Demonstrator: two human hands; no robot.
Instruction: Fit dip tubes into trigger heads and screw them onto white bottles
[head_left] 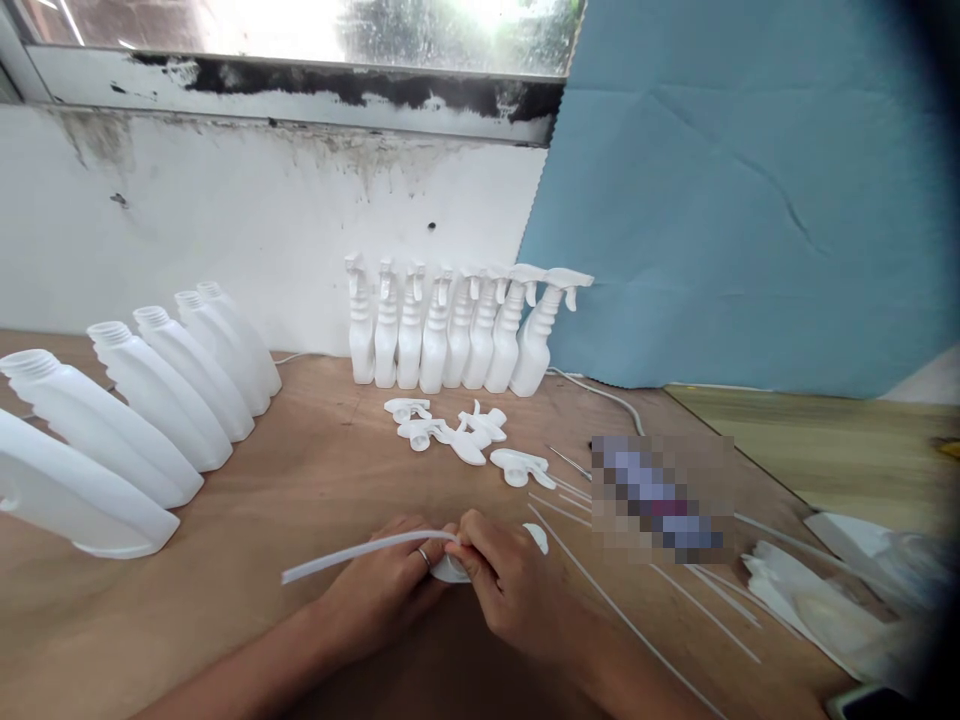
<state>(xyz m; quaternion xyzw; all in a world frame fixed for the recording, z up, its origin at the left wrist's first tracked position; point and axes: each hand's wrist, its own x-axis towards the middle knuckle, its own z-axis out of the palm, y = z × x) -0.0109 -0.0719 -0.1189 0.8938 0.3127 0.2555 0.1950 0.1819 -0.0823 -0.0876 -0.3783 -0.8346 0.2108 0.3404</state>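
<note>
Both hands meet low in the middle of the head view. My left hand (394, 575), with a ring on one finger, is closed around a white spray head (451, 570), mostly hidden by the fingers. The fingers of my right hand (499, 570) pinch one end of a thin white tube (352, 552) at the spray head. The tube's other end sticks out to the left above my left hand. Part of another white piece (537, 538) shows just beyond my right hand.
Open white bottles (154, 390) stand at the left. Several bottles with spray heads (435, 345) line the wall. Loose spray heads (465, 440) lie mid-table. Thin tubes (600, 585), a blurred object (660, 500) and plastic bags (825, 610) are at the right.
</note>
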